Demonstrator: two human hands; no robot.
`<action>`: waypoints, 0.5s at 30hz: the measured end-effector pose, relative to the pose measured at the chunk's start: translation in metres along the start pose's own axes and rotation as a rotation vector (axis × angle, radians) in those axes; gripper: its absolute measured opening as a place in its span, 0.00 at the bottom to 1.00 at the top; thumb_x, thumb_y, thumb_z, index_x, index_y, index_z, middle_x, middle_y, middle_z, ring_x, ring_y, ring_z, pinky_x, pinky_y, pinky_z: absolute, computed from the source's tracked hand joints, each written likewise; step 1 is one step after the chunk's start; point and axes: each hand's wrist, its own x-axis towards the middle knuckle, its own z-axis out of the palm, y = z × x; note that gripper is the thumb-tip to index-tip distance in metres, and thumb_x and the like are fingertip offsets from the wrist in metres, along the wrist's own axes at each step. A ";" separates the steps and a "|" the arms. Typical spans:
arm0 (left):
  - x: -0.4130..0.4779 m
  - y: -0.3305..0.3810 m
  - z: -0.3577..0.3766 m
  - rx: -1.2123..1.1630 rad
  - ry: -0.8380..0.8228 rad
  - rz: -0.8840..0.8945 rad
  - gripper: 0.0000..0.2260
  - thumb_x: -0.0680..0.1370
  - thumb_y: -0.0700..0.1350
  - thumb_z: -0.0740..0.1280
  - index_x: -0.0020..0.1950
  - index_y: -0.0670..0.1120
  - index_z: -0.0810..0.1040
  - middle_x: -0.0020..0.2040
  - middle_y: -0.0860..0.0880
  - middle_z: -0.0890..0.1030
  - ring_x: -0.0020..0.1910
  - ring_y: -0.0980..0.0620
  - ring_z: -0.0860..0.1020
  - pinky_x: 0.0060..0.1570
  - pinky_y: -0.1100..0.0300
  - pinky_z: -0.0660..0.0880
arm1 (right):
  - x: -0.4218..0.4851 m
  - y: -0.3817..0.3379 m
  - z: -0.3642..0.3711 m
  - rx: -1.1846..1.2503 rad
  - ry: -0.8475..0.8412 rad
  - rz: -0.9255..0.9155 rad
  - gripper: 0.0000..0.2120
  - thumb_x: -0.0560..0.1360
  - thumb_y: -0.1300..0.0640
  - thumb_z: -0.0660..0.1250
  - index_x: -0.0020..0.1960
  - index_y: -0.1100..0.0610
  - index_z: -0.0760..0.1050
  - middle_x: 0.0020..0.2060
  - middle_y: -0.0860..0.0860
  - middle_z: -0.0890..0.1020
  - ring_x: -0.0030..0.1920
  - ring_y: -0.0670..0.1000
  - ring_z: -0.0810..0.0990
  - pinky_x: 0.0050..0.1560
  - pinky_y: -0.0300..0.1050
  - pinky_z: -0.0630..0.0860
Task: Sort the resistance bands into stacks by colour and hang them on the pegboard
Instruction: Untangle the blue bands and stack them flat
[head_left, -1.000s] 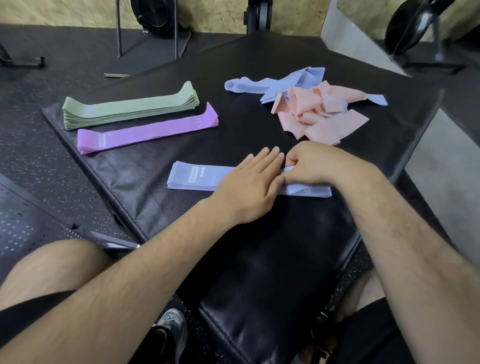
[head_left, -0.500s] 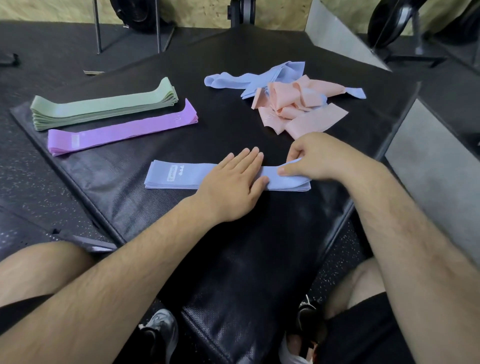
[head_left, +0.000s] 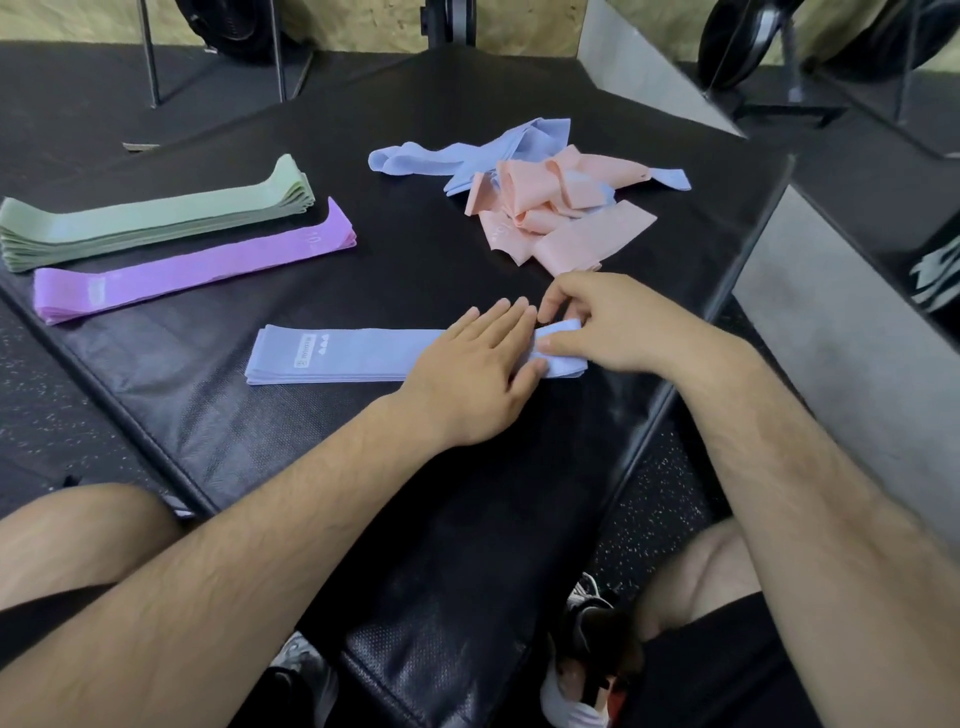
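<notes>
**Hands on the blue stack (head_left: 337, 356)**

Your left hand (head_left: 475, 364) lies flat on the blue stack, fingers straight and together, pressing it onto the black mat (head_left: 415, 519). Your right hand (head_left: 613, 325) sits just beside it and pinches the stack's right end between the thumb and curled fingers. The top band's end is lifted slightly off the layers below. The stack's labelled end sticks out to the left of your left hand. Further left and beyond that hand, the purple stack (head_left: 197, 267) lies flat, with the green stack (head_left: 156, 213) just behind it. Just beyond your right hand, pink bands (head_left: 561, 218) lie in a tangled heap, with loose blue bands (head_left: 441, 158) mixed in and trailing out on the far side.
</notes>
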 end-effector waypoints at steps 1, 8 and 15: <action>0.000 0.001 -0.001 -0.006 -0.001 -0.004 0.28 0.85 0.57 0.48 0.82 0.46 0.49 0.82 0.51 0.50 0.81 0.54 0.47 0.77 0.59 0.40 | -0.002 0.003 -0.002 0.015 -0.007 -0.018 0.08 0.73 0.51 0.74 0.49 0.45 0.76 0.39 0.46 0.80 0.37 0.44 0.77 0.40 0.44 0.73; 0.001 0.002 -0.002 0.010 -0.010 -0.007 0.28 0.85 0.58 0.48 0.82 0.47 0.48 0.82 0.52 0.49 0.80 0.56 0.46 0.78 0.58 0.41 | -0.014 0.017 0.001 -0.030 0.007 -0.064 0.07 0.74 0.57 0.70 0.44 0.44 0.79 0.44 0.47 0.78 0.38 0.45 0.77 0.50 0.49 0.80; 0.000 0.002 -0.002 -0.006 0.006 0.001 0.28 0.85 0.59 0.48 0.82 0.47 0.50 0.82 0.52 0.50 0.80 0.56 0.47 0.78 0.58 0.42 | -0.019 0.024 0.004 -0.131 0.025 -0.073 0.02 0.77 0.49 0.70 0.48 0.42 0.79 0.49 0.44 0.70 0.42 0.42 0.75 0.53 0.48 0.78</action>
